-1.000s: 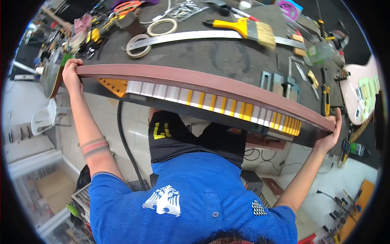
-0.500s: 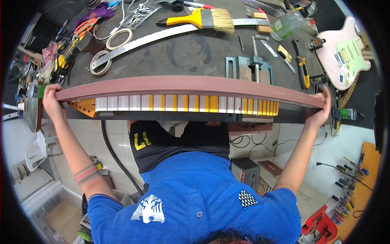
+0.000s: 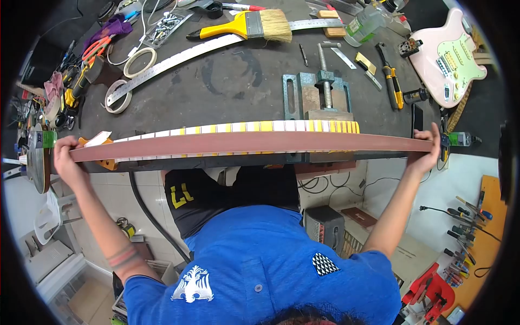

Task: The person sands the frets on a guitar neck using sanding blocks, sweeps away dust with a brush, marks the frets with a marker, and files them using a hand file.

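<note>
A long reddish-brown bar (image 3: 244, 144) stretches across the front of the bench, gripped at its left end by my left hand (image 3: 67, 158) and at its right end by my right hand (image 3: 426, 154). Both hands have their fingers curled round the ends. Directly below it in view lies a guitar neck (image 3: 265, 127), its fretboard covered in white and yellow tape strips between the frets. The bar hides the middle of the fretboard; whether they touch I cannot tell. Part of the orange-brown headstock (image 3: 108, 163) shows near my left hand.
A green vise (image 3: 325, 89) sits behind the neck's right part. Farther back lie a steel ruler (image 3: 179, 62), a yellow-handled paintbrush (image 3: 249, 26), tape rolls (image 3: 140, 62) and a clear bottle (image 3: 367, 26). Pliers (image 3: 391, 78) and a pink guitar body (image 3: 447, 59) are at right.
The bar has moved toward my body across the neck, from the fretboard's far edge to over its middle. Both hands moved with it and kept their grip. The camera view has shifted slightly.
</note>
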The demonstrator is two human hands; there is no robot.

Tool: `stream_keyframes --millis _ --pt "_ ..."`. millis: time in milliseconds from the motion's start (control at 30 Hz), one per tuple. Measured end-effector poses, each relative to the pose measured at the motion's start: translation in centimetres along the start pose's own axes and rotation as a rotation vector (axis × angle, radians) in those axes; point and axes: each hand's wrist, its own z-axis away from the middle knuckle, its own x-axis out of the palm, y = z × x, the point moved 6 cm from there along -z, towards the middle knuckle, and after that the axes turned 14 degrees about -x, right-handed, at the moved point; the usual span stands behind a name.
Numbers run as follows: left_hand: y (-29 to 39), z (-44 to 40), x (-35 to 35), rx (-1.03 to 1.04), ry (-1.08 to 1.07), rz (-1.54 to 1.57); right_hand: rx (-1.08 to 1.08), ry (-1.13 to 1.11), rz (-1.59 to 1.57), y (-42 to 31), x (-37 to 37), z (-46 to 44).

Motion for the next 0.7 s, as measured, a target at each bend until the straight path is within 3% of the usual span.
stream_keyframes --millis 67,133,267,333,400,433,500,533,600,700 --pt "2.0 6.0 6.6 -0.006 -0.189 0.091 -0.023 0.122 0.004 2.1 -6.3 -3.7" --pt "0.9 5.2 4.5 0.013 -0.261 0.059 -0.048 0.155 -0.018 1.6 -5.6 -3.0" --pt "-4.1 -5.5 -12.9 0.029 0.033 -0.011 -0.06 -0.043 -0.113 -3.0 7.0 6.4" --pt "-4.2 -7.9 -15.5 -0.022 0.064 0.043 -0.041 -0.12 -0.189 -3.6 8.4 6.8" --pt "-4.1 -7.0 -11.1 0.065 0.045 -0.027 -0.075 -0.13 -0.122 -3.0 7.2 4.8" --pt "-0.7 -2.9 -4.1 0.115 0.086 -0.146 -0.069 -0.051 -0.074 -1.6 4.6 2.3" --pt "4.7 3.2 7.1 0.237 -0.069 -0.335 0.071 0.116 -0.084 2.9 -2.6 -3.9" --pt "4.6 3.9 9.8 0.164 -0.186 -0.244 0.113 0.222 -0.144 4.9 -6.2 -7.0" --pt "4.1 4.0 12.2 -0.024 -0.325 -0.023 0.164 0.333 0.113 5.6 -10.0 -10.2" --pt "7.2 2.9 12.4 -0.128 -0.363 0.053 0.319 0.156 0.1 6.1 -12.5 -11.6"
